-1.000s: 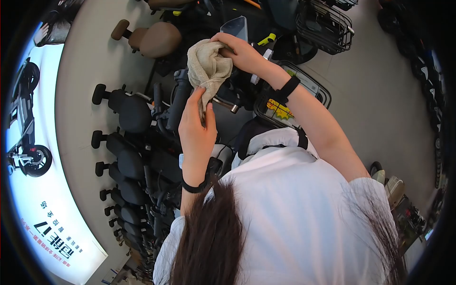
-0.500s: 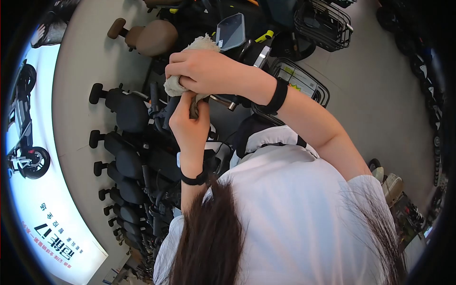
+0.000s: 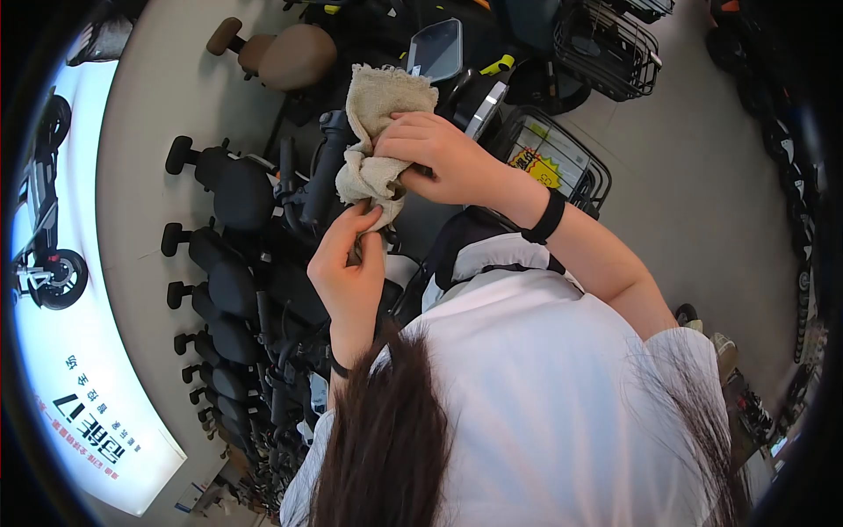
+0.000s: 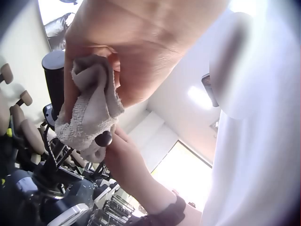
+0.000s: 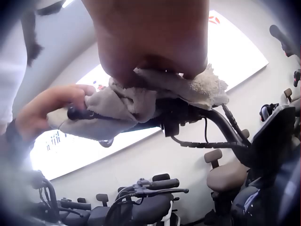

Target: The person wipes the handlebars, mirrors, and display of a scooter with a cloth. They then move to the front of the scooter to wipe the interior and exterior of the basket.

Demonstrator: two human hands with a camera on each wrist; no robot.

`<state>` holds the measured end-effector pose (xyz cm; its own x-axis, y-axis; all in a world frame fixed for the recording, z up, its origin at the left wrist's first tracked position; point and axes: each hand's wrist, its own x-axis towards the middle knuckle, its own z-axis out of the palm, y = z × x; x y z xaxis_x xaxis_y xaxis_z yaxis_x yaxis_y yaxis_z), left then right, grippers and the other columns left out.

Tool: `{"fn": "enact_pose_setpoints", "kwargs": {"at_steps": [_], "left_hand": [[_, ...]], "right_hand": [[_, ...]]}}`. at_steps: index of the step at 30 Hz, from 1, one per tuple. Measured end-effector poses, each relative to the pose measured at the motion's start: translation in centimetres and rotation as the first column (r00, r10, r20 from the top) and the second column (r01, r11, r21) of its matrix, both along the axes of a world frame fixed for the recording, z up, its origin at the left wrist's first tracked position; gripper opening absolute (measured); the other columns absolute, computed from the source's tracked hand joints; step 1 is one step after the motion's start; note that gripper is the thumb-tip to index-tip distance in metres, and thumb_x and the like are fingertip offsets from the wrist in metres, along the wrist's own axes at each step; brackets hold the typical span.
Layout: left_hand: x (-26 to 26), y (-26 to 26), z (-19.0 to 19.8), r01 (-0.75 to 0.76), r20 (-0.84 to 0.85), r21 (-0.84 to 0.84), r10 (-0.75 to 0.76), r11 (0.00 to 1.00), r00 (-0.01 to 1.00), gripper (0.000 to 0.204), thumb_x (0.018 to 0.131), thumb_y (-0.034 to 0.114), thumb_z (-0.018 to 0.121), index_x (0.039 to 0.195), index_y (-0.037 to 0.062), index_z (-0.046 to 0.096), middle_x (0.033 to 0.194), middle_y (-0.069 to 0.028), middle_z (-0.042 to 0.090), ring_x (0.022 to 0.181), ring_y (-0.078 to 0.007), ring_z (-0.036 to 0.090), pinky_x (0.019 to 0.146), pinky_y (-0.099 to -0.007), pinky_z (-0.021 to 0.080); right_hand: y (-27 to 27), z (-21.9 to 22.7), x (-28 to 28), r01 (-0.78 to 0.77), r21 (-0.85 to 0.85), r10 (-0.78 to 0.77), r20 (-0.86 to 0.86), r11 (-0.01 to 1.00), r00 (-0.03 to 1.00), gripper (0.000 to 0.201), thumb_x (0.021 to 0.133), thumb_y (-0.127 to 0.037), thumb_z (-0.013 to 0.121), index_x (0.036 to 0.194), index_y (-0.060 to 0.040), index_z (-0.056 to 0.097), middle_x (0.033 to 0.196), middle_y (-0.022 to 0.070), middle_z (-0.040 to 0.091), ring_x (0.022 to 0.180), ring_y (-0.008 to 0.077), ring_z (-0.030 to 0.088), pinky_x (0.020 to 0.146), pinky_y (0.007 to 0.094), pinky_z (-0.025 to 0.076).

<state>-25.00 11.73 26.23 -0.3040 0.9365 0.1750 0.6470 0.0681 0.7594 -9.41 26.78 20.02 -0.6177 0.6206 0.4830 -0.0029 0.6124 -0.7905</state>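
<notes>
A beige cloth [image 3: 378, 110] is wrapped over the black handlebar [image 3: 320, 180] of a parked scooter. My right hand [image 3: 435, 158] grips the cloth from above, fingers curled over it; the right wrist view shows the right hand [image 5: 150, 37] pressing the cloth [image 5: 141, 101] onto the bar. My left hand [image 3: 347, 259] pinches the cloth's lower end. The left wrist view has the left hand [image 4: 127, 56] closed on the cloth [image 4: 89, 117], with a lever's ball tip [image 4: 103, 139] poking out below. The brake lever [image 5: 207, 143] runs beneath the bar.
A scooter display panel [image 3: 435, 48] sits just beyond the cloth. A black front basket [image 3: 593, 180] with a yellow tag is to the right, and a wire basket [image 3: 606, 48] lies farther back. Rows of scooter seats [image 3: 237, 198] line the left. A lit poster [image 3: 61, 263] covers the left wall.
My right hand swept left across the bar with the cloth, then came back right. The cloth now stands up above that hand. My left hand stayed on the cloth's lower end.
</notes>
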Motion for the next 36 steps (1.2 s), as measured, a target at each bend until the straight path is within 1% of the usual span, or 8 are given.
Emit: {"fn": "enact_pose_setpoints", "kwargs": {"at_steps": [6, 8, 13, 16, 21, 29, 32, 36], "left_hand": [[2.4, 0.9, 0.6, 0.105, -0.233, 0.017, -0.098, 0.994, 0.968, 0.025, 0.085, -0.01, 0.063, 0.104, 0.0002, 0.077, 0.116, -0.0174, 0.076, 0.11, -0.0322, 0.073, 0.096, -0.0355, 0.055], [2.8, 1.8, 0.2, 0.191, -0.476, 0.005, -0.165, 0.982, 0.864, 0.03, 0.085, -0.008, 0.064, 0.109, 0.0054, 0.076, 0.125, -0.0099, 0.074, 0.123, -0.0326, 0.067, 0.099, -0.0391, 0.056], [5.1, 4.7, -1.1, 0.162, -0.483, -0.027, -0.154, 0.986, 0.862, 0.032, 0.084, -0.008, 0.061, 0.111, 0.0042, 0.075, 0.128, -0.0102, 0.073, 0.131, -0.0307, 0.063, 0.106, -0.0403, 0.052], [7.5, 6.2, -2.3, 0.199, -0.431, 0.008, -0.176, 0.98, 0.885, 0.035, 0.081, -0.007, 0.062, 0.113, 0.0022, 0.073, 0.127, -0.0123, 0.073, 0.13, -0.0319, 0.063, 0.108, -0.0407, 0.051], [11.0, 8.1, -12.6, 0.299, -0.476, -0.127, -0.323, 0.946, 0.818, 0.044, 0.087, -0.005, 0.062, 0.131, -0.0007, 0.062, 0.143, -0.0174, 0.062, 0.134, -0.0339, 0.059, 0.105, -0.0372, 0.053], [8.7, 11.1, -16.7, 0.31, -0.343, -0.024, -0.299, 0.95, 0.891, 0.057, 0.089, -0.009, 0.056, 0.145, -0.001, 0.05, 0.15, -0.0201, 0.055, 0.136, -0.0373, 0.056, 0.107, -0.0404, 0.052], [8.0, 13.2, -17.9, 0.34, -0.303, -0.019, -0.33, 0.94, 0.894, 0.056, 0.09, -0.009, 0.055, 0.145, -0.0005, 0.05, 0.147, -0.0206, 0.057, 0.132, -0.0385, 0.058, 0.105, -0.042, 0.052], [8.0, 15.6, -18.3, 0.253, -0.167, -0.049, -0.257, 0.966, 0.952, 0.044, 0.096, 0.001, 0.054, 0.14, 0.001, 0.055, 0.131, -0.0237, 0.065, 0.115, -0.0404, 0.066, 0.094, -0.0454, 0.055]], "right_hand": [[0.0, -2.1, 1.1, 0.08, -0.076, -0.089, -0.119, 0.994, 0.989, 0.037, 0.078, 0.015, 0.058, 0.11, -0.0034, 0.063, 0.109, 0.0097, 0.064, 0.11, 0.0338, 0.056, 0.099, 0.041, 0.046], [1.6, -2.6, 2.6, 0.155, -0.03, -0.157, -0.057, 0.987, 0.986, 0.037, 0.078, 0.014, 0.058, 0.109, -0.0035, 0.063, 0.108, 0.0096, 0.064, 0.109, 0.0339, 0.056, 0.097, 0.0405, 0.046], [4.4, -4.2, 6.7, 0.445, 0.332, -0.502, 0.107, 0.831, 0.858, 0.037, 0.08, 0.007, 0.057, 0.111, -0.0093, 0.069, 0.11, 0.0071, 0.067, 0.108, 0.0329, 0.061, 0.097, 0.0436, 0.047], [5.0, -7.8, 7.4, 0.47, 0.295, -0.533, 0.19, 0.832, 0.825, 0.042, 0.079, 0.008, 0.059, 0.117, -0.0078, 0.068, 0.122, 0.0076, 0.067, 0.119, 0.0329, 0.06, 0.1, 0.0453, 0.049], [4.7, -13.4, 7.3, 0.426, 0.4, -0.561, 0.329, 0.812, 0.76, 0.046, 0.085, -0.001, 0.059, 0.129, -0.0121, 0.066, 0.139, 0.0093, 0.062, 0.129, 0.0326, 0.058, 0.111, 0.0449, 0.045], [12.6, -15.5, 7.9, 0.464, 0.045, -0.404, 0.571, 0.885, 0.715, 0.04, 0.091, -0.012, 0.048, 0.126, -0.0075, 0.067, 0.125, 0.0154, 0.069, 0.121, 0.0353, 0.062, 0.102, 0.0442, 0.051], [14.9, -16.8, 8.3, 0.445, -0.588, -0.161, 0.471, 0.676, 0.867, 0.047, 0.094, -0.016, 0.044, 0.135, -0.0056, 0.065, 0.136, 0.0171, 0.067, 0.122, 0.0332, 0.064, 0.102, 0.0401, 0.05], [16.5, -17.9, 8.1, 0.456, -0.676, -0.117, 0.484, 0.579, 0.867, 0.045, 0.095, -0.019, 0.044, 0.132, -0.0066, 0.068, 0.13, 0.0158, 0.07, 0.116, 0.0334, 0.066, 0.099, 0.0391, 0.051]]}}
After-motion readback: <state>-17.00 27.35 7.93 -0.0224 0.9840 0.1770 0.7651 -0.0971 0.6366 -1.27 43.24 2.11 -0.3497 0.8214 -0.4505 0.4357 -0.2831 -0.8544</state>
